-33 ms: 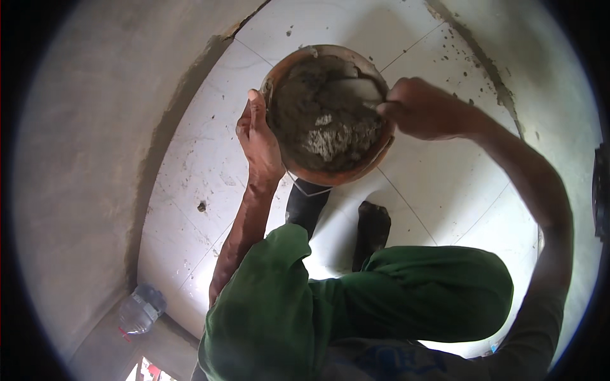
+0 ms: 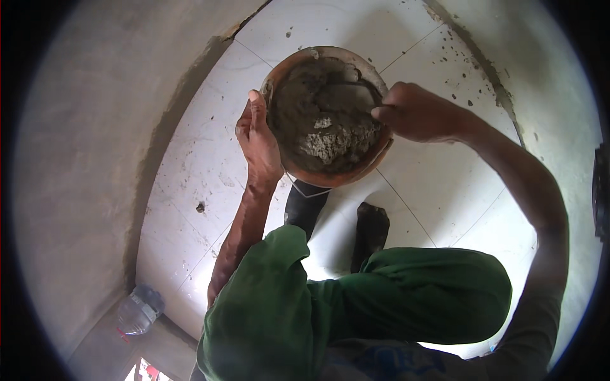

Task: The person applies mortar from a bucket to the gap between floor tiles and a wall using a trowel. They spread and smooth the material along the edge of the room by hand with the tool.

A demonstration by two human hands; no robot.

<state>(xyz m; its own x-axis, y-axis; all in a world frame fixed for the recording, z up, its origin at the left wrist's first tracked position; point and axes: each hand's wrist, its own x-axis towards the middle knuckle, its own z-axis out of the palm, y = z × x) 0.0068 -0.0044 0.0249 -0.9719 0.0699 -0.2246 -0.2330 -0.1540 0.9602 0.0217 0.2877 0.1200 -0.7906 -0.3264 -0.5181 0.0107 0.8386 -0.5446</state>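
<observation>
A round orange bucket (image 2: pixel 356 176) of wet grey mortar (image 2: pixel 305 101) is in front of me, with a paler dry-looking clump (image 2: pixel 340 143) near its lower side. My left hand (image 2: pixel 259 136) grips the bucket's left side, thumb up along the rim, the other fingers partly hidden. At the right rim my right hand (image 2: pixel 419 113) is closed in a fist around a trowel. Its flat blade (image 2: pixel 359 95) lies in the mortar, partly smeared over, and the fist hides the handle.
White floor tiles (image 2: pixel 419 184) with mortar specks lie under the bucket. Grey walls rise at left (image 2: pixel 82 127) and right (image 2: pixel 546 82). A clear plastic bottle (image 2: pixel 141 309) is at lower left. My dark-shod feet (image 2: pixel 372 228) are just below the bucket.
My right hand has shifted slightly left and down, and more mortar now covers the trowel blade. My left hand stays on the bucket.
</observation>
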